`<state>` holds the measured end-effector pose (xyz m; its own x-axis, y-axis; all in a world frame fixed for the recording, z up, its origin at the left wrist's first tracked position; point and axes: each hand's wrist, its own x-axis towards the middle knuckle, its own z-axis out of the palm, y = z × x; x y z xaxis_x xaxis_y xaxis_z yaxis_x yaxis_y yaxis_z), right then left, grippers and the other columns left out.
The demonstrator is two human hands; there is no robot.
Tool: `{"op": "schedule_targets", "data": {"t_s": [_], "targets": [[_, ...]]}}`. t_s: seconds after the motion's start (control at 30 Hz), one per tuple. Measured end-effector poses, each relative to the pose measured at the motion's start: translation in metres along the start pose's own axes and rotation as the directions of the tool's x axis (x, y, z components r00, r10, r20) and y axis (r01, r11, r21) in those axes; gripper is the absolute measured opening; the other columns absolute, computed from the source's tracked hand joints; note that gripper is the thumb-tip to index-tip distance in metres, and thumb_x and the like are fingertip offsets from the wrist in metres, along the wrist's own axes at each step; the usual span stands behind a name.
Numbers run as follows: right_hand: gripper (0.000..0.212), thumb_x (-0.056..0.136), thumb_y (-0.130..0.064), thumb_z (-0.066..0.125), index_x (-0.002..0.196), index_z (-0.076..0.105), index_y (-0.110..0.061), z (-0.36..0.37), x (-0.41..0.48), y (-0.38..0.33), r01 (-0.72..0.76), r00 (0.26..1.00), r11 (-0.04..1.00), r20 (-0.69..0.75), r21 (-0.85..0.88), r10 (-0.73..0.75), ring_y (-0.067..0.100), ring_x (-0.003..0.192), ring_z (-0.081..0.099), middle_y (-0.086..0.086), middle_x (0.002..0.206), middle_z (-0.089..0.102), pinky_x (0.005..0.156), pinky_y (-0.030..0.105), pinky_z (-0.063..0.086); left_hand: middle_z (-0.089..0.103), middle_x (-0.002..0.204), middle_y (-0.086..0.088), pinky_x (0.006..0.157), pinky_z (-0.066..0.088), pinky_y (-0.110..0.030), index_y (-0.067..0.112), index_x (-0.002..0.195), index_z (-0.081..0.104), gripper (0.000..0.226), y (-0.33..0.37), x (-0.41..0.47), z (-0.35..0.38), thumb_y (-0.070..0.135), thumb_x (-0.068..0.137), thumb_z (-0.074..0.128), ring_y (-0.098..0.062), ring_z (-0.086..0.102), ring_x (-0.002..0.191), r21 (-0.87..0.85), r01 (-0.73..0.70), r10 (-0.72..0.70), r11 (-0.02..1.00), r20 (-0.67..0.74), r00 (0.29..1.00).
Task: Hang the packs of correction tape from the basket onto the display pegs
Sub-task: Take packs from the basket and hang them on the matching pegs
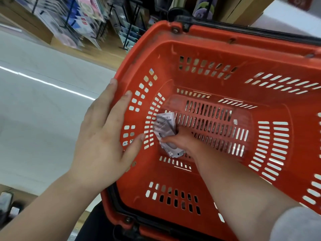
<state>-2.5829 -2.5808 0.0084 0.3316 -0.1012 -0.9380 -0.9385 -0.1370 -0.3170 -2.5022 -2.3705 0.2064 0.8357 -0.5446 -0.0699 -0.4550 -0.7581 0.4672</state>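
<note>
Down on the slotted floor of the red basket [225, 37], at its left end, the right hand [184, 138] has a small bunch of grey packs of correction tape [164, 126]. Its grip is closed around them, with the thumb across their front. The left hand [104, 136] lies flat against the basket's left rim and wall, fingers straight, its grip wide and holding nothing. Black handles [243, 26] lie folded along the rim. Beyond the basket, blurred display racks [83, 20] of hanging goods stand by a pale floor [43, 101].
</note>
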Motion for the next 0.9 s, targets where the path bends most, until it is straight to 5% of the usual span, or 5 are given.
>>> {"op": "schedule_targets", "data": {"t_s": [0.2,0.37,0.5,0.63,0.9], "targets": [[0.034,0.079,-0.025,0.085,0.109,0.071,-0.029,-0.049,-0.078,-0.027,0.137,0.990,0.984,-0.008,0.112,-0.137,0.014,0.093,0.075,-0.005,0.105,0.078,0.082,0.031,0.059,0.035,0.165,-0.019,0.119,0.032,-0.067,0.009,0.153,0.042,0.078,0.008,0.000,-0.010,0.053,0.090,0.059,-0.041,0.033,0.151,0.016,0.036,-0.036,0.999,0.007,0.999],[0.045,0.078,-0.018,0.087,0.119,0.067,-0.023,-0.084,-0.190,-0.070,0.329,0.943,0.889,-0.062,0.319,-0.327,0.019,0.096,0.077,-0.002,0.107,0.079,0.085,0.038,0.060,0.046,0.155,-0.001,0.121,0.031,-0.035,0.020,0.151,0.047,0.068,0.057,0.006,-0.045,0.045,0.091,0.067,-0.018,0.041,0.145,-0.304,0.196,-0.208,0.932,-0.007,0.978],[0.056,0.074,-0.019,0.088,0.125,0.065,-0.020,-0.085,-0.284,-0.104,0.504,0.854,0.766,-0.098,0.400,-0.511,0.023,0.103,0.075,0.002,0.115,0.077,0.091,0.042,0.059,0.066,0.130,0.016,0.098,0.054,-0.027,0.034,0.137,0.055,0.043,0.113,0.021,-0.093,0.039,0.097,0.072,0.007,0.066,0.112,-0.734,0.435,-0.388,0.521,0.249,0.887],[0.045,0.083,-0.025,0.080,0.126,0.068,-0.021,-0.069,-0.345,-0.135,0.624,0.760,0.659,-0.128,0.420,-0.638,0.025,0.109,0.073,0.004,0.119,0.076,0.098,0.044,0.056,0.077,0.124,-0.007,0.084,0.059,-0.040,0.022,0.135,0.065,0.045,0.133,0.034,-0.140,0.038,0.093,0.063,-0.025,0.076,0.107,-0.854,0.510,-0.208,0.105,0.482,0.851],[0.042,0.091,-0.031,0.067,0.132,0.064,-0.022,-0.019,-0.380,-0.216,0.719,0.679,0.520,-0.308,0.461,-0.666,0.024,0.114,0.071,0.003,0.123,0.074,0.104,0.046,0.052,0.078,0.122,-0.004,0.084,0.061,-0.044,0.026,0.134,0.064,0.031,0.075,0.071,-0.213,0.034,0.104,0.060,-0.028,0.077,0.106,-0.875,0.421,-0.078,0.239,0.415,0.907]]}}
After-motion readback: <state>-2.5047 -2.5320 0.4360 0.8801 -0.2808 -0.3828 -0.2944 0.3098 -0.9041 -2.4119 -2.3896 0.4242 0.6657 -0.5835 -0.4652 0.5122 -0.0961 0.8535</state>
